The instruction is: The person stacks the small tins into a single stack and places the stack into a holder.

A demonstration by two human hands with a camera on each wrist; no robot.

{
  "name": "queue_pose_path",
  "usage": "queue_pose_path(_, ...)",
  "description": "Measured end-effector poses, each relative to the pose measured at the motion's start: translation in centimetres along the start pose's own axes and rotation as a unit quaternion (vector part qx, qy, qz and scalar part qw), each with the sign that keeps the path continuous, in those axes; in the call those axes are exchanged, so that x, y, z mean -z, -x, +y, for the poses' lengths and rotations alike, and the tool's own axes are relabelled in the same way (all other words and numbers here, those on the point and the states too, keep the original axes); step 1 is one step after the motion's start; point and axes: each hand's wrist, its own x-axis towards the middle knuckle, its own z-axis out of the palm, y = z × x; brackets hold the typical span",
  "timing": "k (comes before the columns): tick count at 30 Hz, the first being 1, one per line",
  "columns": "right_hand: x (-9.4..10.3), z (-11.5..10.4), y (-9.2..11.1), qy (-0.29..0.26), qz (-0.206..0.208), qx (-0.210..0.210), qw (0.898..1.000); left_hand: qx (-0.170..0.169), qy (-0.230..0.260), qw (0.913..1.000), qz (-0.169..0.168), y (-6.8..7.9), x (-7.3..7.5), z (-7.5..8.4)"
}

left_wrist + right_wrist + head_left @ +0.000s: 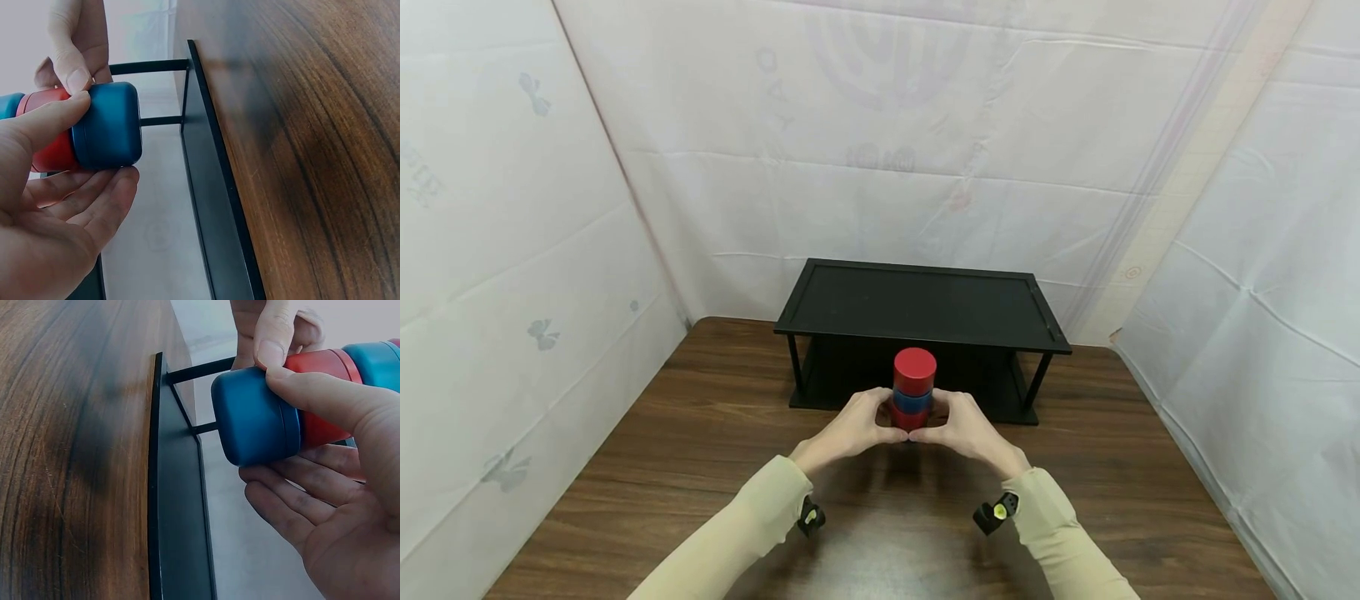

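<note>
Between my two hands is an upright stack of small round canisters [914, 372] in alternating red and blue. A red one is on top, and a blue canister [107, 126] forms the bottom, clear of the table in both wrist views. My left hand [859, 423] holds the stack from the left, its thumb on the lower part and its fingers behind. From the right, my right hand [964, 427] grips it the same way. Both thumb tips meet at the front, near the seam between the bottom blue canister and the red canister [320, 428] above it.
Just beyond the stack stands a black two-tier shelf [917, 304] with thin posts, on a brown wood-grain table [715, 483]. White sheeting [880, 125] hangs behind the table and along both sides. Each wrist wears a small black camera mount [996, 512].
</note>
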Motion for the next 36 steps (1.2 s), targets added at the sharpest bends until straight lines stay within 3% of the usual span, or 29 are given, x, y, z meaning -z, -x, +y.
queue_pose_path(36, 1.6, -0.7, -1.4, 0.011, 0.007, 0.001, 1.0, 0.007, 0.006, 0.9999, 0.004, -1.5, 1.4, 0.5)
